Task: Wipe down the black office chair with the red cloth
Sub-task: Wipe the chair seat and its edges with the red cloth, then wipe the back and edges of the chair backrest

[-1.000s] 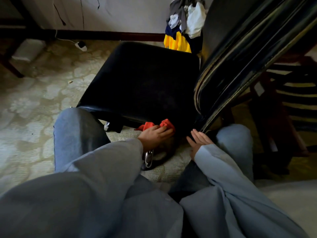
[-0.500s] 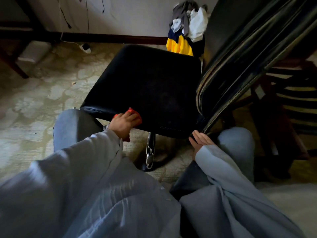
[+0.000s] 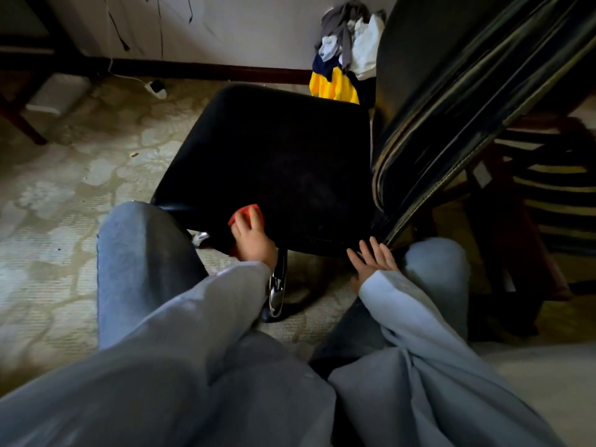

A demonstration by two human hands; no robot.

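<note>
Gripping red cloth (image 3: 247, 211), left hand (image 3: 254, 241) slid rightward along chair seat (image 3: 277, 156); right hand (image 3: 374, 261) relaxed.

We see a clothes heap (image 3: 346, 56) (yellow among it) by the wall, a plug (image 3: 156, 89) on patterned carpet (image 3: 64, 195).

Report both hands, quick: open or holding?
Left hand: grips the red cloth on the seat near edge.
Right hand: open, holding nothing.

Counting one chair (image 3: 274, 162), one cloth (image 3: 246, 211), two hands, namely left hand (image 3: 254, 243) and right hand (image 3: 374, 262), one heap of clothes (image 3: 345, 59), one plug (image 3: 156, 88).
</note>
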